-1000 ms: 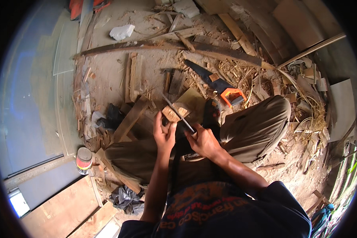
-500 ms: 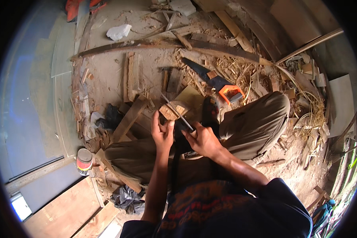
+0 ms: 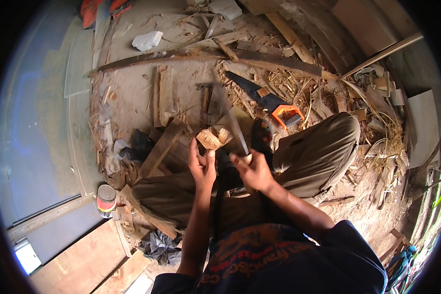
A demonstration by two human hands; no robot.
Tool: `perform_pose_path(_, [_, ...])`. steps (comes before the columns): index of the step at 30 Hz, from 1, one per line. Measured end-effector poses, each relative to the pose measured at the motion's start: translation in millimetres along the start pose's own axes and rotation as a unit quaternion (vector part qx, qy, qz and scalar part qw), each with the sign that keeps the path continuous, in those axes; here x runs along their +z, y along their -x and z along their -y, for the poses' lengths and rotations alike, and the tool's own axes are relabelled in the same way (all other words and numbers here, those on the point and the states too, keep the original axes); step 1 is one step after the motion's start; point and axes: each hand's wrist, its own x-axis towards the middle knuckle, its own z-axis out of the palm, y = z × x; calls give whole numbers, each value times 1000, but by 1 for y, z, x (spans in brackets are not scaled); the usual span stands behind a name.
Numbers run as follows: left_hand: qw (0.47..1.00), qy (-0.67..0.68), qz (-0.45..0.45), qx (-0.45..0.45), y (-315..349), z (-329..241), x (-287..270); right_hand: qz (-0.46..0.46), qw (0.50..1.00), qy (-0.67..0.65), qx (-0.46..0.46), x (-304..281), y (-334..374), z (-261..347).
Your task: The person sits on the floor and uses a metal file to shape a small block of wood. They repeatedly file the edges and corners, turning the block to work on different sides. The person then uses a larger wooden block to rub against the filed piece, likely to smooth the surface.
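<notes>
The block (image 3: 210,141), pale wood with a notch in its far side, is up off the floor (image 3: 132,93), between the knees; the left hand (image 3: 202,165) has thumb and fingertips clamped on its near end; the right hand (image 3: 253,172) is closed round the near end of a tool (image 3: 238,131), long, thin and grey, its far end blurred, its shaft just right of the block and seemingly apart from it.

The block has no support beneath it that shows, so a hard push could twist it out of those fingertips; a skid out of the notch could carry the tool into the left thumb; the thin wood beside the notch could split if pried.

Beyond, a saw (image 3: 267,99) with an orange handle lies near the right shoe (image 3: 262,133), where a shifted foot could catch it; shavings (image 3: 289,83) lie around it, loose enough to slip on; a plank (image 3: 176,59) crosses toward the floor's far edge; a tin (image 3: 106,200) stands by its left edge, easily knocked by the left knee.
</notes>
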Motion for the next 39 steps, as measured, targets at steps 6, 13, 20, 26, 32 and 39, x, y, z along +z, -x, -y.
perform_pose_path(6, [995, 86, -1, -57, 8, -15, -4, -8, 1000, -6, 22, -5, -30, 34])
perform_pose_path(13, [980, 178, 1, -85, 12, -8, -14, 42, 983, -170, 55, 12, -42, 5])
perform_pose_path(20, [966, 233, -17, -107, 25, -8, -33, 89, 978, -166, 90, 3, -41, 25])
perform_pose_path(26, [967, 227, 31, -113, 23, -19, -25, 140, 973, -177, 55, 16, -41, 7])
perform_pose_path(32, [966, 220, 13, -135, 23, -15, -36, 145, 838, -470, 236, 1, -49, 7])
perform_pose_path(39, [948, 267, -50, -166, 22, -9, -72, -74, 964, -216, 138, -29, -64, 19])
